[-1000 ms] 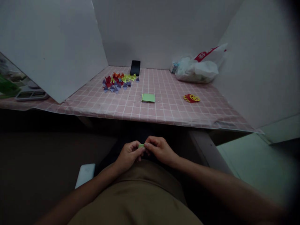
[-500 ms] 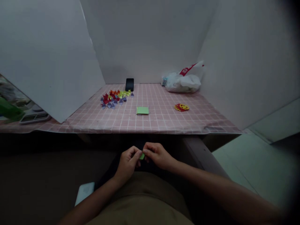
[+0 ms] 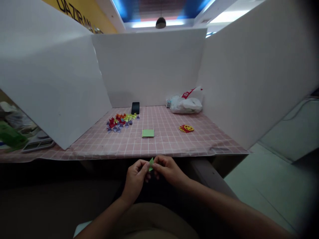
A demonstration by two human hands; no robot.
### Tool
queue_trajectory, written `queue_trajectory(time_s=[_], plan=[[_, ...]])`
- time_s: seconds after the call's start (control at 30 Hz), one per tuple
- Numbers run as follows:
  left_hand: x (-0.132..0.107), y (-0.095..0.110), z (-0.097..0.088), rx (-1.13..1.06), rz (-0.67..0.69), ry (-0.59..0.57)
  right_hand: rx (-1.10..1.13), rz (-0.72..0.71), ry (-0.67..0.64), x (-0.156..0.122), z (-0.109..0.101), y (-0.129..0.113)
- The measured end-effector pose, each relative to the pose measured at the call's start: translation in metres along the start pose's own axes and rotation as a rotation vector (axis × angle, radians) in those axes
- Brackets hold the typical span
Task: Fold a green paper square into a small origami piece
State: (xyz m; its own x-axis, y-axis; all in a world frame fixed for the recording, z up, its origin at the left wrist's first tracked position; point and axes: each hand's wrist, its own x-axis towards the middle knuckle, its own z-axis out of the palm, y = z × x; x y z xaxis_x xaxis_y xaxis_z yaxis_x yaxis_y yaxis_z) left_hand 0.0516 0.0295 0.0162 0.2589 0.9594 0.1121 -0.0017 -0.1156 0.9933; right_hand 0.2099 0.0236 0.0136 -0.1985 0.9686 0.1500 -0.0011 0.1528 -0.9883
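Between both hands, below the table's front edge, is a small folded piece of green paper (image 3: 151, 164) with a point sticking up. My left hand (image 3: 136, 176) pinches its left side between thumb and fingers. From the other side, the thumb and fingers of my right hand (image 3: 168, 169) close on it. The fingertips hide much of the paper. A stack of green square paper (image 3: 148, 133) lies on the table in front of my hands. Farther left sits a heap of small folded paper pieces (image 3: 119, 122) in red, orange, yellow and purple.
The table (image 3: 164, 146) has a pink checked cloth. On it are a black phone (image 3: 135, 108), a white plastic bag (image 3: 186, 104) and red and yellow cutouts (image 3: 186, 128). White panels (image 3: 149, 66) enclose the back and sides. A scale (image 3: 40, 142) stands beyond the left panel.
The head view has tilted up, so the ceiling and panel tops now show. The green paper has turned in my fingers, its point now upward. Both hands still hold it.
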Motion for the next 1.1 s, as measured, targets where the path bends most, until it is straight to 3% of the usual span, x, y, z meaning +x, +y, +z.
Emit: queue_trajectory(time_s=[0.13,0.27,0.53,1.1], plan=[[0.003,0.006,0.001,-0.089,-0.001,-0.039,-0.077,-0.092,0.039,0.001,-0.005,-0.008],[0.004,0.010,0.008,-0.153,0.047,0.064,-0.021,-0.136,0.052,0.002,-0.006,-0.013],[-0.002,0.008,0.014,-0.031,0.159,0.104,-0.097,-0.187,0.072,-0.007,-0.010,-0.015],[-0.012,0.011,0.009,-0.031,0.140,0.182,-0.145,-0.255,0.152,-0.015,0.003,-0.015]])
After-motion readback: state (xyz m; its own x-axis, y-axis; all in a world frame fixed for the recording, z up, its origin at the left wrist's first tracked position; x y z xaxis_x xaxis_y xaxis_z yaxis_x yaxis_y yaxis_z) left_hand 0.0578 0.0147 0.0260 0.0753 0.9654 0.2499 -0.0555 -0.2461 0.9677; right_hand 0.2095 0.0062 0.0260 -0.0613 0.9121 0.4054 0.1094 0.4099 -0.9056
